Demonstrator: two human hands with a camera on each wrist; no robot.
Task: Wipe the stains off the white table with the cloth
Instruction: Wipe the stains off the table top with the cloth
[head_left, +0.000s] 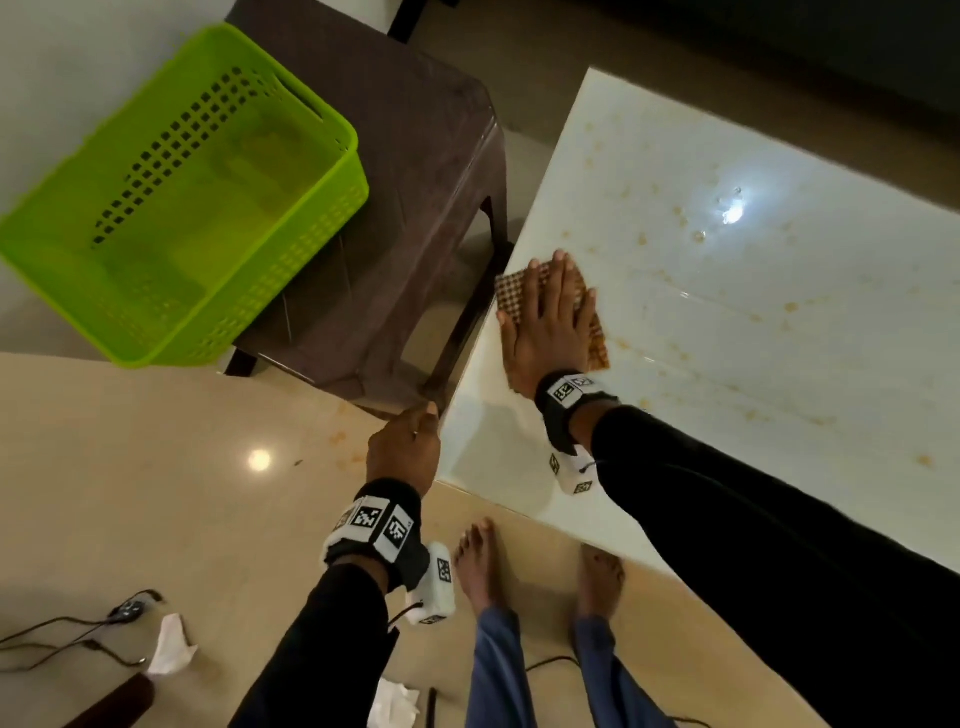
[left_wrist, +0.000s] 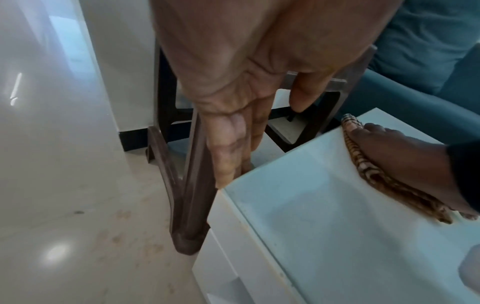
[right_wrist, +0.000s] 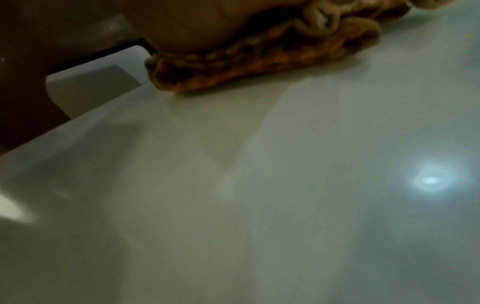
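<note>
The cloth (head_left: 595, 332) is being pressed flat onto the white table (head_left: 753, 364) near its left edge by the right hand (head_left: 545, 327), fingers straight and slightly spread. Orange stains (head_left: 789, 307) are being left scattered beyond it. The table corner is being touched by the left hand (head_left: 402, 447), fingers straight and together.

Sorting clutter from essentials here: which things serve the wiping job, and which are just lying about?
For the job:
cloth
table
stains
right hand, pressing the cloth flat

Lying about:
basket
stool
tissues
cables
</note>
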